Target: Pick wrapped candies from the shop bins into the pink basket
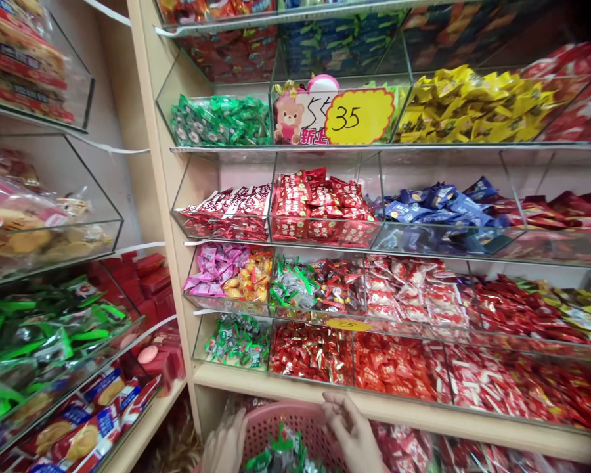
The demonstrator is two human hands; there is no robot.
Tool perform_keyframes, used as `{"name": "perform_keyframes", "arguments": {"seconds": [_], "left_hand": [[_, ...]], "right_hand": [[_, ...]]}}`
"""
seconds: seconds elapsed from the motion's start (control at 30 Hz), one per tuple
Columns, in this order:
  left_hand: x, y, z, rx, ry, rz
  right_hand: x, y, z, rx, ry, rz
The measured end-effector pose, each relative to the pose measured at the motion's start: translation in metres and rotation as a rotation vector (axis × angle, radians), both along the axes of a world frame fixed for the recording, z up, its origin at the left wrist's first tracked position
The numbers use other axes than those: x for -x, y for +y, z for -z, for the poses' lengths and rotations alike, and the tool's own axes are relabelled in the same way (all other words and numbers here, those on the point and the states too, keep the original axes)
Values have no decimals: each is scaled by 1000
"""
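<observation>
A pink plastic basket sits low at the bottom of the view, holding green-and-silver wrapped sweets. My left hand lies against the basket's left side, its fingers up by the rim. My right hand hovers over the basket's right rim, close to the wooden shelf ledge. Its fingers are bunched, and I cannot tell whether they pinch something small.
A cream wooden shelf unit carries clear acrylic bins of wrapped sweets, with red, blue, and yellow packets. A yellow price sign reads 35. Another angled rack of bins stands on the left.
</observation>
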State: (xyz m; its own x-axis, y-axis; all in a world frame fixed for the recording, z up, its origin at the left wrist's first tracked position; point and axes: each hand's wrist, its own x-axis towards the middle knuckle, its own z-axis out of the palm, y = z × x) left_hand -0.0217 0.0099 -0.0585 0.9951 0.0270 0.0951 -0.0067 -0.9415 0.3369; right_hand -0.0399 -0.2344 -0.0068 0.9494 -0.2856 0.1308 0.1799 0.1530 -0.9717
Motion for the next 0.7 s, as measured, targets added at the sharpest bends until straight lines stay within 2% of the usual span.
{"name": "perform_keyframes", "arguments": {"seconds": [0.13,0.23,0.33,0.5,0.6,0.7], "left_hand": [[6,-1,-11,95,103,-48],[6,-1,-14,80,130,-91],[3,0,-22,-12,137,-115],[3,-3,-42,-178,157,-55],[7,-5,-34,-319,98,-4],[9,-3,-13,-396,82,15]], "right_hand": [[-1,3,-2,112,-44,15],[-2,1,-6,156,-49,-58],[0,4,-7,171,-57,-123],[6,19,-7,143,-91,-30],[5,18,-28,294,-145,-97],[-5,6,-71,501,-287,-127]]}}
